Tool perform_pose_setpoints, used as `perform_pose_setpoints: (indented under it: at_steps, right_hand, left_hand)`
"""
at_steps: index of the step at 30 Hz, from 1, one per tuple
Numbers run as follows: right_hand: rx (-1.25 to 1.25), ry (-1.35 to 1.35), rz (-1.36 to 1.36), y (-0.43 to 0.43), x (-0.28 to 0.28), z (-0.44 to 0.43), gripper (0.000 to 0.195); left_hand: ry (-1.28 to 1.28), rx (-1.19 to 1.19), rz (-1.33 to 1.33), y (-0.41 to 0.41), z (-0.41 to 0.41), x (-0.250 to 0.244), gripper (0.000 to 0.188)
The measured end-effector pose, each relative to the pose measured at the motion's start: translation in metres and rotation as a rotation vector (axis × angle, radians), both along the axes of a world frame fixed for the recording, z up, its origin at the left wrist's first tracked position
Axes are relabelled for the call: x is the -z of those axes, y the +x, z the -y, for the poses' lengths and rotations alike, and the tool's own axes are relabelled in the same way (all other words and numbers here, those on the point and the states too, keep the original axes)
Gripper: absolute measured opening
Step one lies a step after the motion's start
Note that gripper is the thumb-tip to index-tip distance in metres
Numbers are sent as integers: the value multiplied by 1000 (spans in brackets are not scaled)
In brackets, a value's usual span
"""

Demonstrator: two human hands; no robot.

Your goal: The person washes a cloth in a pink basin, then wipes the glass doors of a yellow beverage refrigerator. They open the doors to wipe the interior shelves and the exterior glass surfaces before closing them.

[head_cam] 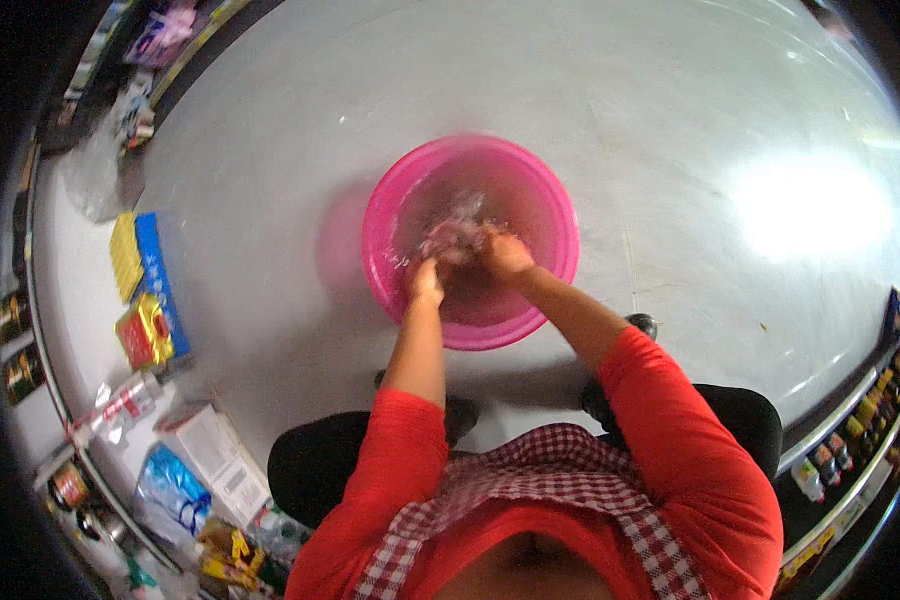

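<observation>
A round pink plastic basin (562, 217) with water in it stands on the grey floor before me. Both of my hands are inside it, in splashing water near the middle. My left hand (424, 282) is at the lower left, partly under the surface. My right hand (506, 255) is to its right, with its fingers in the water. Between them is a blurred, pinkish churned patch; whether it is cloth or only water I cannot tell. The fingertips of both hands are hidden or blurred.
Along the left lie a yellow and blue package (157, 277), a red and gold package (144, 332), a white box (221, 465) and a blue plastic bag (172, 480). Shelves with bottles (825, 465) stand at the lower right. My knees flank the basin's near side.
</observation>
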State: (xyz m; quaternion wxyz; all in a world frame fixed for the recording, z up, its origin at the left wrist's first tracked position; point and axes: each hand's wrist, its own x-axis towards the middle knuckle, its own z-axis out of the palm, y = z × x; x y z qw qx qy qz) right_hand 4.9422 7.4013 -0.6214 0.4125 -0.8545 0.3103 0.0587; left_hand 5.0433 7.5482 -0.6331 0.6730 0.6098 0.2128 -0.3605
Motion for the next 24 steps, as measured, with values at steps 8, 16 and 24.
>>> perform_pose_setpoints:
  at_steps: [8,16,24]
  right_hand:
    - [-437,329,377,35,-76,-26,34]
    - [-301,-22,573,20,-102,-68,24]
    - [-156,-21,160,24,-102,-30,30]
  left_hand:
    - [-516,187,-427,35,-16,-4,50]
    - [-300,176,-398,12,14,-10,54]
    - [-324,87,-420,7,30,-23,59]
